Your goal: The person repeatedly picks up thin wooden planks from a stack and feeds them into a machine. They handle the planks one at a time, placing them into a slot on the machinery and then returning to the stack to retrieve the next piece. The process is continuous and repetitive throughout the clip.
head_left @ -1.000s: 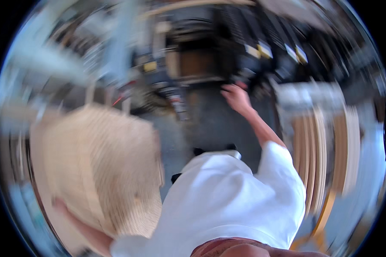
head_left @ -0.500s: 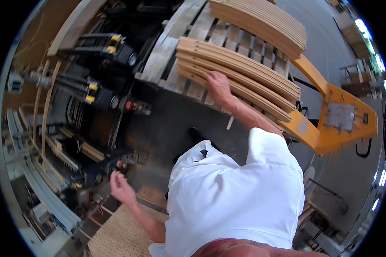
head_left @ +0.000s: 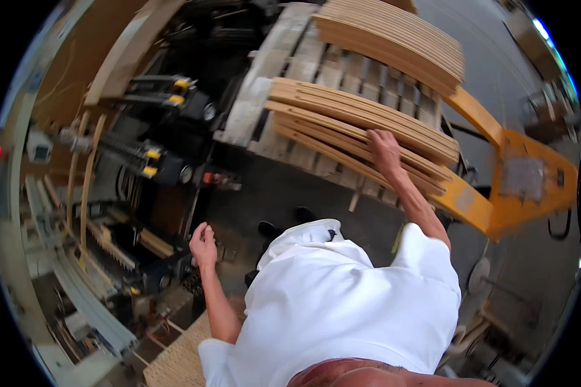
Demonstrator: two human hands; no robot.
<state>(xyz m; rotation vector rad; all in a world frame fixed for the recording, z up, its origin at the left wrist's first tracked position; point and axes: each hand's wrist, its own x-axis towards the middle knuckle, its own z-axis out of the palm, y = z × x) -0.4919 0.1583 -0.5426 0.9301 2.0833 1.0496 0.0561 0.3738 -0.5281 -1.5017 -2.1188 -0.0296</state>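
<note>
Our right hand [head_left: 386, 147] lies flat, fingers spread, on the curved wooden slats [head_left: 342, 126] stacked on the pallet [head_left: 284, 64]; no grip closed. Left hand [head_left: 203, 244] hangs loosely curled, empty. We judge them stiff, light, springy: best taken mid-length.

A pale grey rectangular label [head_left: 523, 178] sits on the orange pallet jack [head_left: 529, 193] at right.

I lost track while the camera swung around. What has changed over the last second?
The view has turned from a blurred sweep to the pallet. The right hand has come down onto the near stack of curved wooden slats. The left hand has risen slightly, empty. Since half a second ago, both stacks and the yellow pallet jack look unmoved.
</note>
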